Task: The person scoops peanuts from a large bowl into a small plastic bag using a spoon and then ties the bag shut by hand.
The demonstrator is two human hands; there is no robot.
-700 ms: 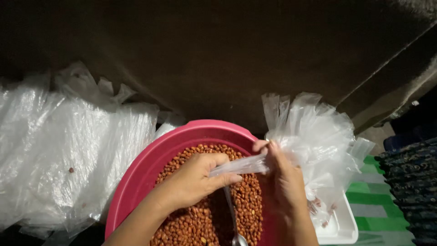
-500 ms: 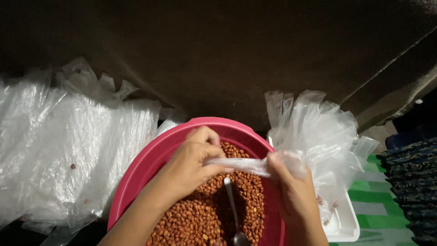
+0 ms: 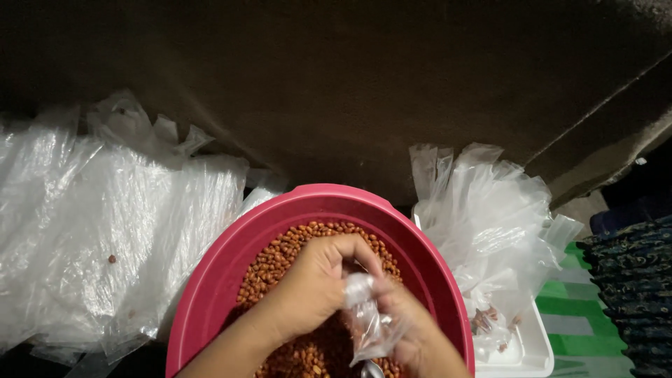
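Observation:
A pink plastic basin [image 3: 231, 259] holds a heap of red-brown peanuts [image 3: 283, 255]. Both my hands are over it, meeting at a small clear plastic bag [image 3: 367, 318]. My left hand [image 3: 315, 283] pinches the bag's top edge from the left. My right hand [image 3: 409, 329] grips the same bag from the right and below, partly wrapped by the plastic. The bag hangs crumpled between them, just above the nuts. Only a glint of the metal spoon's bowl [image 3: 369, 369] shows at the bottom edge.
A pile of clear plastic bags [image 3: 105, 224] lies to the left of the basin. More clear bags [image 3: 490, 224] are bunched over a white tray [image 3: 525, 350] on the right, with a few nuts in it. A green striped mat [image 3: 588, 315] and dark patterned cloth [image 3: 633, 280] lie far right.
The bag was stretched flat between my hands near the right rim. Both hands have come together lower over the middle of the basin, and the bag now hangs crumpled, covering most of the spoon.

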